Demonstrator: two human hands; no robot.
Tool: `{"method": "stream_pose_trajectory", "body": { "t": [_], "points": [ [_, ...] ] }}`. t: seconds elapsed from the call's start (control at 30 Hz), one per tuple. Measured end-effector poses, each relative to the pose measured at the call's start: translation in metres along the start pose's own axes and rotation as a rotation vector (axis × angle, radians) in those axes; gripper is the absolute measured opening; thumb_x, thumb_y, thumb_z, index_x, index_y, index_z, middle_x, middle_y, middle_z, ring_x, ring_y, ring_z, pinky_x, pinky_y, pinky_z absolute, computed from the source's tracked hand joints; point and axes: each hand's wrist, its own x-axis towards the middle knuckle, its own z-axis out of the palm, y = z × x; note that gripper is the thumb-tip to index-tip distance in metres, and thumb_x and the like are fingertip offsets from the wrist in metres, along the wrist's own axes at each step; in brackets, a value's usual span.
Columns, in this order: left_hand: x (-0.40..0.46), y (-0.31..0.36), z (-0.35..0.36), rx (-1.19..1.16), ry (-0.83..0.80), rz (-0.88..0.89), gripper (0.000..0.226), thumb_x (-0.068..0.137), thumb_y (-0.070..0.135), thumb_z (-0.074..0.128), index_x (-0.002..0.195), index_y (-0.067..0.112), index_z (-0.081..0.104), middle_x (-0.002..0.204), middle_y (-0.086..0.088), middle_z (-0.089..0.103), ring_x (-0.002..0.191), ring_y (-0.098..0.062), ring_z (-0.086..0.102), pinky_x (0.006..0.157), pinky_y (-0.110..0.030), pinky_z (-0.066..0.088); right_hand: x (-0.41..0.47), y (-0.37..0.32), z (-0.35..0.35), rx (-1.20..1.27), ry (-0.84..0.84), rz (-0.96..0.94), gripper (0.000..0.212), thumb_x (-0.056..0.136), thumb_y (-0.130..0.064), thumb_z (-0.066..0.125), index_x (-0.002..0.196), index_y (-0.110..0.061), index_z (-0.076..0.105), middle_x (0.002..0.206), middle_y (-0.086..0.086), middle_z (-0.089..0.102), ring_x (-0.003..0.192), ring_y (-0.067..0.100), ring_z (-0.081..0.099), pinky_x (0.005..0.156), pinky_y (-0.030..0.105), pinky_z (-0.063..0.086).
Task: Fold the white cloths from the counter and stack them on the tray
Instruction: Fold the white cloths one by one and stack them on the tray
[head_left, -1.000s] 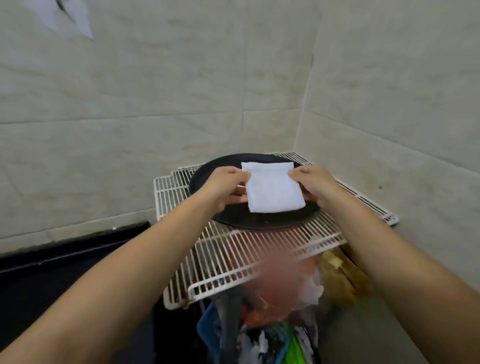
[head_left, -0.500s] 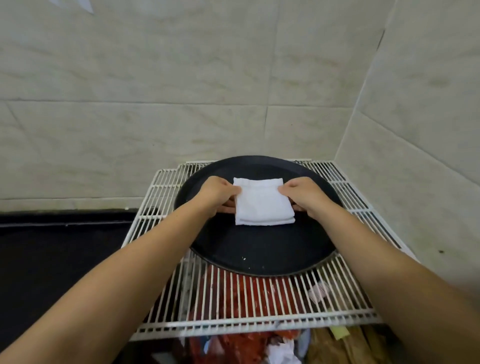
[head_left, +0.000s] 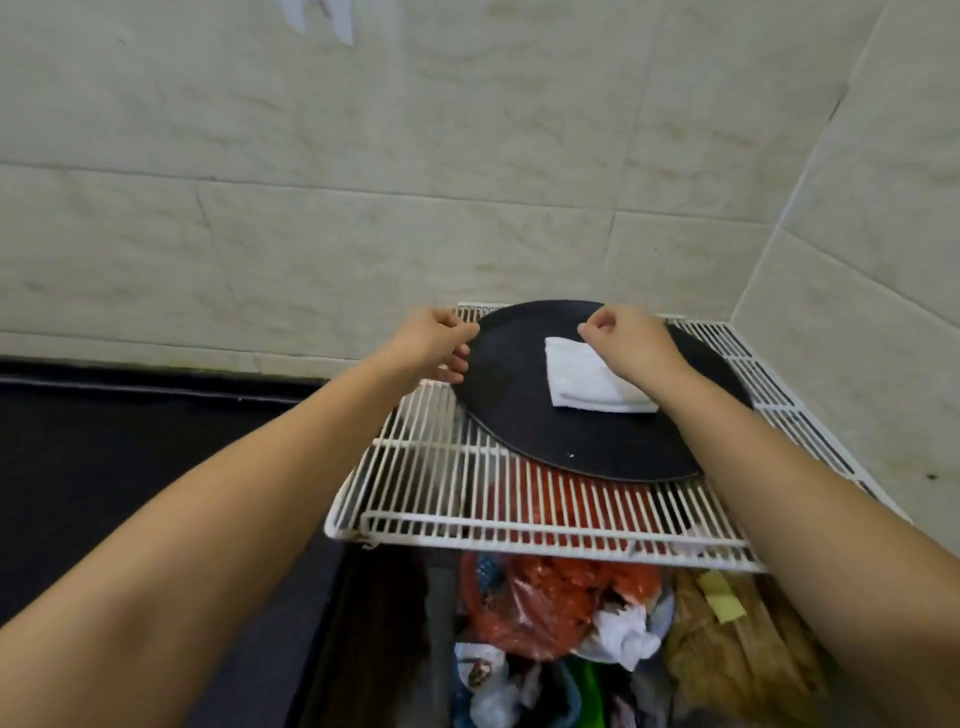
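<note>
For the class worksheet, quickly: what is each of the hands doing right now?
Left hand: loosely curled, holding nothing.
Right hand: loosely curled above the folded white cloth, holding nothing.

tray front (head_left: 571, 441): bare black surface, open from the rack's front edge.
tray middle: folded white cloth (head_left: 592, 382) lies there, right hand (head_left: 631, 340) over its right part.
tray left rim: left hand (head_left: 431, 343) beside it.
rack front strip (head_left: 467, 509): bare wire.
back and right edges: tiled walls (head_left: 883, 260) close.
</note>
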Motion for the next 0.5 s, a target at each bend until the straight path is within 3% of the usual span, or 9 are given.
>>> {"method": "stream_pose_trajectory", "body": {
  "t": [0.13, 0.33, 0.5],
  "points": [
    [-0.065, -0.03, -0.091, 0.098, 0.103, 0.059, 0.018, 0.097, 0.021, 0.051, 0.082, 0.01, 0.052, 0.073, -0.004, 0.054, 0.059, -0.014, 0.054, 0.049, -0.023, 0.052, -0.051, -0.104, 0.052, 0.034, -0.038, -0.281, 0.025, 0.094, -0.027, 0.05, 0.106, -0.009, 0.064, 0.102, 0.011, 0.068, 0.099, 0.029, 0.06, 0.081, 0.035, 0.045],
    [-0.196, -0.109, -0.26, 0.421, 0.358, 0.021, 0.017, 0.094, 0.027, 0.051, 0.091, 0.012, 0.059, 0.081, -0.004, 0.062, 0.075, -0.02, 0.06, 0.071, -0.035, 0.054, -0.161, -0.254, 0.182, 0.12, -0.13, -0.593, 0.03, 0.094, -0.031, 0.049, 0.113, -0.011, 0.06, 0.115, 0.012, 0.059, 0.106, 0.03, 0.057, 0.091, 0.041, 0.046],
    [-0.307, -0.18, -0.37, 0.666, 0.526, -0.125, 0.022, 0.094, 0.03, 0.051, 0.105, 0.014, 0.063, 0.09, 0.001, 0.06, 0.083, -0.016, 0.055, 0.074, -0.026, 0.042, -0.261, -0.349, 0.28, -0.013, -0.25, -0.773, 0.04, 0.098, -0.038, 0.04, 0.133, -0.019, 0.046, 0.134, 0.005, 0.047, 0.125, 0.025, 0.043, 0.099, 0.043, 0.036]
  ]
}}
